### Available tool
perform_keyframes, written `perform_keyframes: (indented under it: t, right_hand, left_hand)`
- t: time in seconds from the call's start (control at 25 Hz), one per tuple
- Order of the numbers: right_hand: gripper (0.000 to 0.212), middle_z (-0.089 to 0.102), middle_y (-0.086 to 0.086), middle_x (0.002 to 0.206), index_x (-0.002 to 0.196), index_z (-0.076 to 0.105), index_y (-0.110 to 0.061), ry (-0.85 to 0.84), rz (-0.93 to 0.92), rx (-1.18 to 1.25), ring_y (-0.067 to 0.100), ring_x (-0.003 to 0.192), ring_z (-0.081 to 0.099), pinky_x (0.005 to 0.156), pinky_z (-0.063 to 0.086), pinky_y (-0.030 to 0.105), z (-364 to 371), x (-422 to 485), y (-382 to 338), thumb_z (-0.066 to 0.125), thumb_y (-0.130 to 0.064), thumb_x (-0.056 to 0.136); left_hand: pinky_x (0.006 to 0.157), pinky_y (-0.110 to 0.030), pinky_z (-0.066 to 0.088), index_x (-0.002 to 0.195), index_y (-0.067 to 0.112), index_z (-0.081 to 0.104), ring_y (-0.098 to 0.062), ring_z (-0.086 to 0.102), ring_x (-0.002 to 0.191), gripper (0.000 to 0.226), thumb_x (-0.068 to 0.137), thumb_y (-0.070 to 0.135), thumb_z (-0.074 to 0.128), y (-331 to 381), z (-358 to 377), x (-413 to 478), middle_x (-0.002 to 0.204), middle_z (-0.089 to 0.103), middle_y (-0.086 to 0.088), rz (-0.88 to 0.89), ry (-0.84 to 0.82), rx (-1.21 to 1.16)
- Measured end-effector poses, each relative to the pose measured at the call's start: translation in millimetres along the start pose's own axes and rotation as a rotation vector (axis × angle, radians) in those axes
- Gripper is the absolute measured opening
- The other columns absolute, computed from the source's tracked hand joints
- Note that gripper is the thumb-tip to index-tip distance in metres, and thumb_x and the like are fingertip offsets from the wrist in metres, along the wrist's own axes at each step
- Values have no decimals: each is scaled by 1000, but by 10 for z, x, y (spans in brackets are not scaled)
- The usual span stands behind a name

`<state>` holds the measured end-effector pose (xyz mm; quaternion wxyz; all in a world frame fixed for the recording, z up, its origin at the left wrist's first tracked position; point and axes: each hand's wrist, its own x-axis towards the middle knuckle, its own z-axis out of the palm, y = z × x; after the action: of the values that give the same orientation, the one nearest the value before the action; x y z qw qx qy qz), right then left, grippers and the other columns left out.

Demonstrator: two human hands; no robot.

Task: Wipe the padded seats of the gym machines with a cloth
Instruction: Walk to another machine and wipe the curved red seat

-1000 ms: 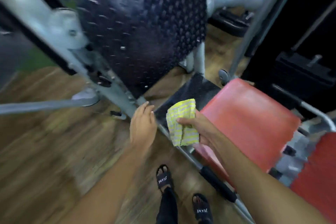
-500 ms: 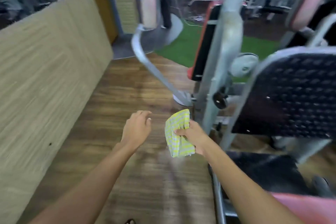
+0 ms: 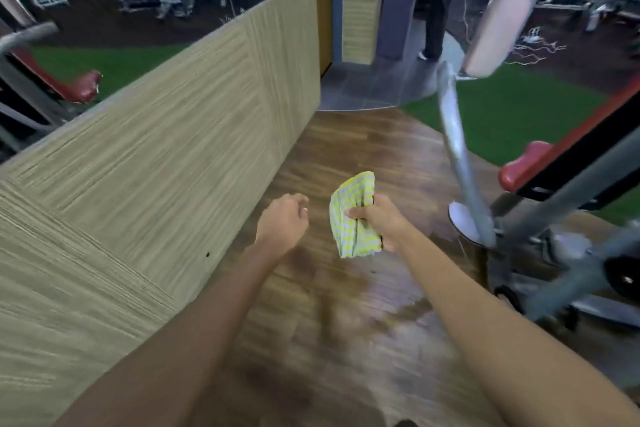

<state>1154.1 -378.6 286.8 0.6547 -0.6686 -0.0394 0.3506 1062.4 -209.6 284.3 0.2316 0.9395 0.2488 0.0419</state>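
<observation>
We look down a gym aisle from head height, and the whole view is smeared with motion blur. A tall beige partition wall [image 3: 156, 156] with a streaked woodgrain finish fills the left side and runs away from us. Beneath us a brown wooden floor [image 3: 346, 340], with pale glare on its boards, stretches forward to grey tiles [image 3: 374, 87] ahead and a curved patch of green turf [image 3: 512, 114] on the right.

A gym machine [image 3: 561, 218] with a grey metal frame stands at the right, its lower bars on the floor. A long curved grey lever [image 3: 457, 135] rises from near its base to a pale pink roller pad [image 3: 495, 31] above. A red pad [image 3: 523, 166] juts out from the machine's slanted black and red bench. A second red pad [image 3: 79, 87] shows at the far left, beyond the partition wall. In the distance a person [image 3: 436, 10] in dark trousers stands among more equipment, too blurred to make out.

Our two bare forearms reach forward over the floor. The left hand [image 3: 284, 218] is held in the air with its fingers loosely curled, and its grip is around nothing. The right hand [image 3: 381, 218] is just beside it, its grip clamped on a folded cloth [image 3: 351, 215]. The cloth is yellow with pale stripes. It stands upright in the fist, sticking out above and below the fingers. It is held over the floor between the hands, well apart from both red pads and touching no machine.
</observation>
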Motion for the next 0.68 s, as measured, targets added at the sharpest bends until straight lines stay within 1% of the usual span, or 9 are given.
perform_keyframes:
  t: [0.08,0.24,0.32,0.48,0.6,0.68]
  right_hand:
    - [29,72,11,100,112,62,-8,-6,-2,-3,29,90,70,79,58,43,156,434,-147,63,6,86]
    - [28,71,13,103,113,62,-6,-4,-2,4,32,93,70,82,58,47,264,1382,-481,62,5,87]
    - [28,71,13,104,114,61,-6,-15,-6,6,32,94,70,82,58,48,276,1969,-710,61,5,88]
    - [27,70,15,106,113,62,-6,-57,-9,-14,31,93,70,81,58,45,292,3133,-1369,58,6,89]
    - [31,69,18,113,120,60,-2,-48,-18,-31,34,99,68,84,57,46,300,3862,-1880,56,7,90]
    - [34,68,19,116,123,58,-2,-34,-17,-40,35,103,68,84,57,46,292,4367,-2174,56,7,90]
  left_hand:
    - [95,-41,49,123,23,60,-28,61,111,31,95,22,47,-131,-103,444,118,66,-4,8,0,-13]
    - [97,-42,48,122,18,62,-28,61,113,32,93,19,50,-257,-130,1430,121,66,-6,33,3,-63]
    - [97,-40,48,123,18,62,-28,61,114,32,93,19,50,-263,-139,2050,122,66,-6,27,-1,-51]
    - [99,-38,46,125,17,62,-26,59,118,33,95,19,49,-197,-312,3308,125,65,-5,2,41,-54]
    - [103,-39,44,128,18,61,-26,57,122,35,95,19,48,-137,-471,4157,129,63,-4,-6,42,-61]
    - [102,-41,45,126,18,62,-26,57,121,35,95,19,48,-121,-523,4750,129,63,-3,6,46,-74]
